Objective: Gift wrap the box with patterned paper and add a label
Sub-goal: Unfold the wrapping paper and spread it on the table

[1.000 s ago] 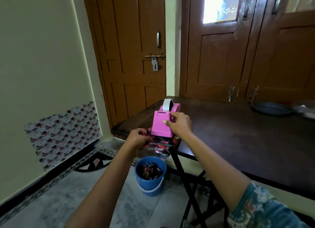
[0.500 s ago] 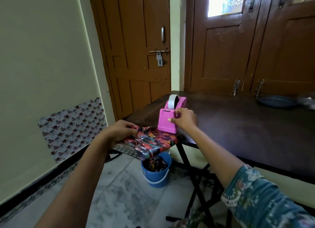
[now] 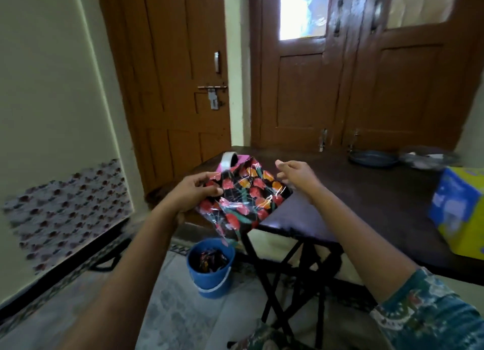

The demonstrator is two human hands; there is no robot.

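Cream wall (image 3: 47,87), brown doors (image 3: 170,74) w/ lit window (image 3: 301,9), dark table (image 3: 366,197), grey floor (image 3: 183,318).

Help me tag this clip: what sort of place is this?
Probably a room in a home: panelled wooden doors with a bolt latch, a dark folding table, a blue bucket on the stone floor.

wrapped box (image 3: 243,197): 1 | hands: 2 (left hand (image 3: 193,192), right hand (image 3: 297,176)) | pink tape dispenser (image 3: 243,158): 1 | tape roll (image 3: 226,161): 1 | blue bucket (image 3: 210,268): 1 | dark table (image 3: 366,205): 1 | dishes on table: 2 (blue dish (image 3: 373,159), grey dish (image 3: 429,157)) | yellow-and-blue carton (image 3: 461,213): 1 | patterned wall patch (image 3: 65,213): 1
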